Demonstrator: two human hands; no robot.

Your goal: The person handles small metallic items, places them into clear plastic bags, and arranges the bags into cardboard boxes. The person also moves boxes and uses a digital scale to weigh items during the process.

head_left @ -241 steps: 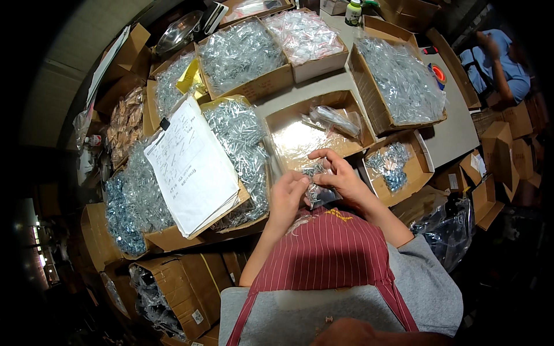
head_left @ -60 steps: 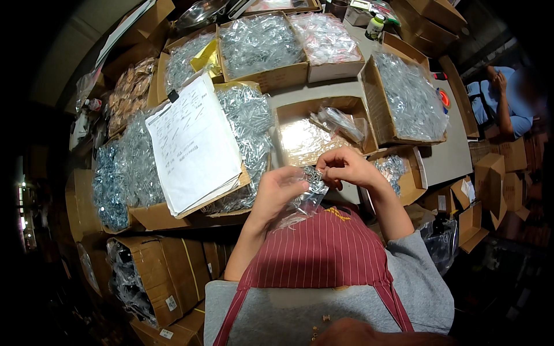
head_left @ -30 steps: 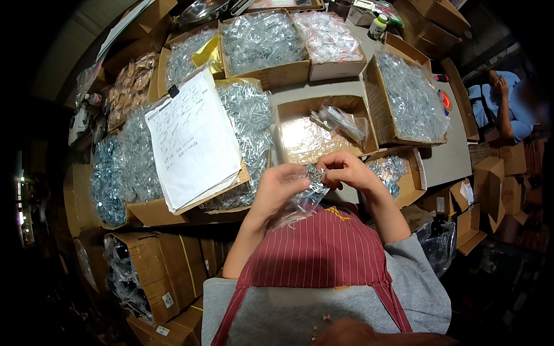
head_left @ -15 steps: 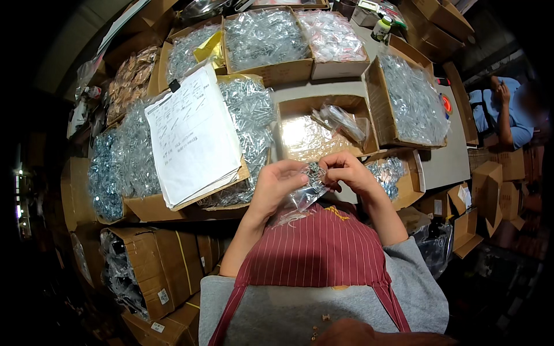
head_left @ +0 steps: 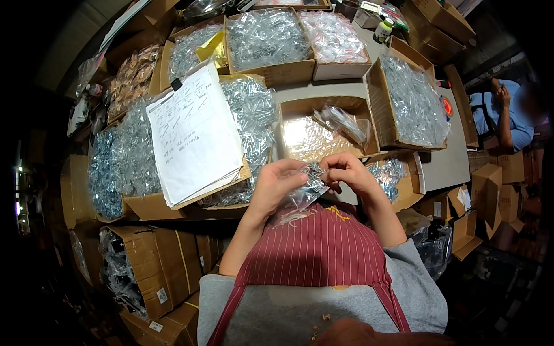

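Just in front of my apron, both hands hold a clear plastic bag (head_left: 306, 193) with small metal screws or similar hardware bunched at its top. My left hand (head_left: 280, 180) is closed on the bag's left side, thumb pressed against it. On the other side, my right hand (head_left: 347, 172) pinches at the top of the bag with bent fingers. Beyond my hands lies an open cardboard box (head_left: 300, 134) holding a few clear bags (head_left: 344, 124). By my right wrist, a low carton (head_left: 411, 179) contains loose metal pieces (head_left: 386, 174).
Cartons of bagged hardware (head_left: 268, 37) line the back and left. A clipboard of papers (head_left: 193, 132) leans over the left cartons. Another full carton (head_left: 410, 98) stands at the right, near a green bottle (head_left: 382, 30). A person in blue (head_left: 508, 115) sits farther right.
My hands stay almost in place on the bag, with only slight finger movement. The whole view has shifted a little.
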